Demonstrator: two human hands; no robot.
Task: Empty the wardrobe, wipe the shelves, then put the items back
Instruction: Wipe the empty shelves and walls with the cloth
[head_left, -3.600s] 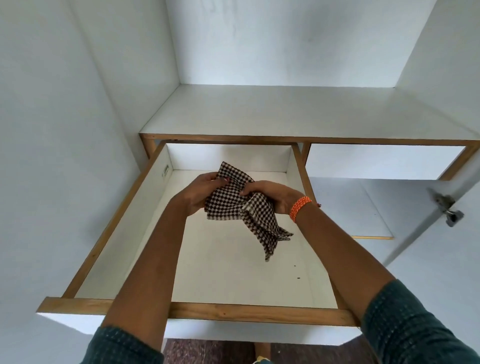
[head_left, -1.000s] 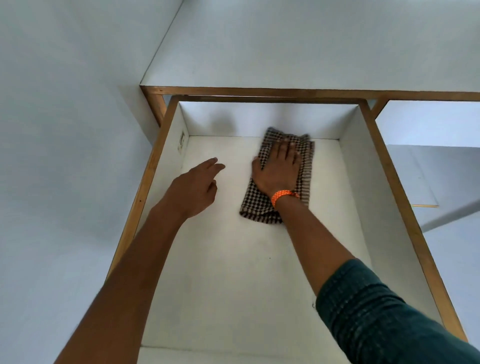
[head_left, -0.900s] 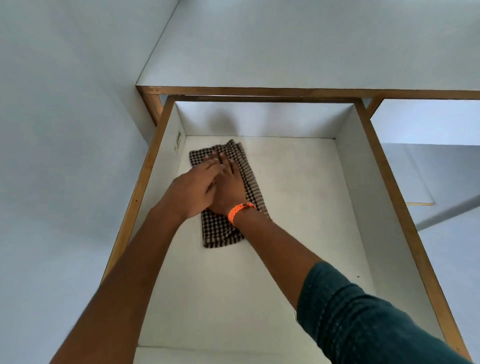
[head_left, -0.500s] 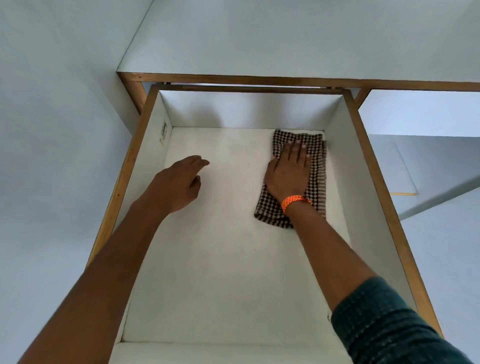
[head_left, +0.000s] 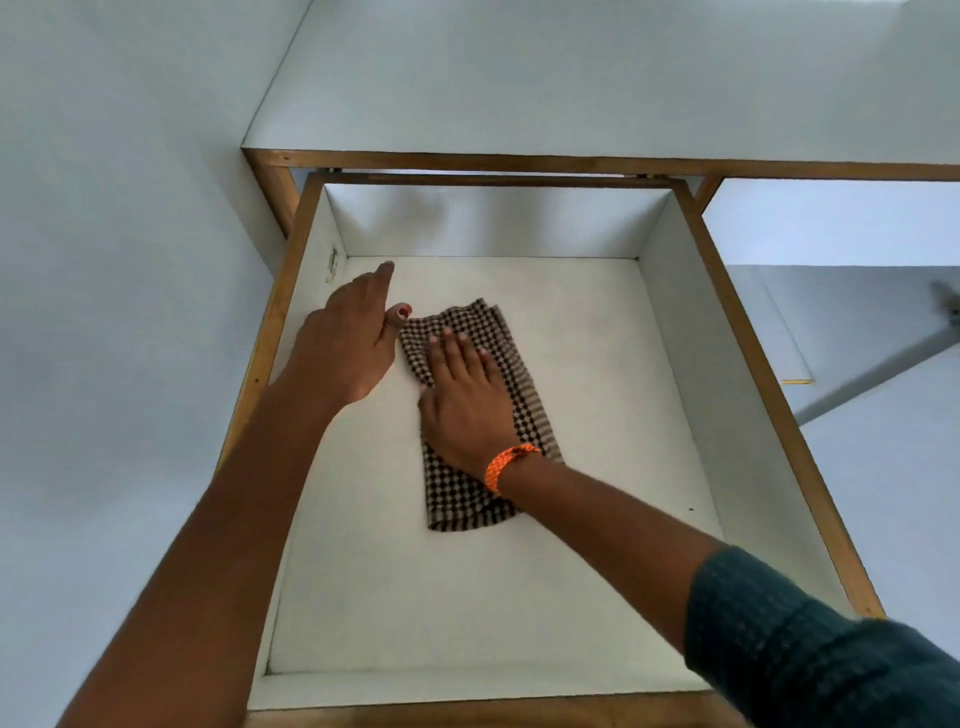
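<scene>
The cloth (head_left: 475, 415), a folded brown-and-white checked one, lies flat on the white floor of the pulled-out drawer (head_left: 670, 291), a bit left of middle and toward the back half. The right hand (head_left: 462, 402) is pressed down on top of it, palm flat, fingers straight and a little spread, so it's not gripping the cloth, just pushing on it. There's an orange band (head_left: 506, 465) on that wrist and a dark teal sleeve (head_left: 810, 649) further up the arm. The left hand (head_left: 350, 345) sits just left of the cloth, over the drawer floor near the left wall, fingers stretched forward and loose with the thumb tip right at the cloth's top left corner, holding nothing. Can't tell if it's actually touching the floor. The drawer has wood-coloured edges and white sides. Above it runs a white shelf (head_left: 571, 104) with the same wood trim, and to the right there's another white compartment (head_left: 841, 223)
</scene>
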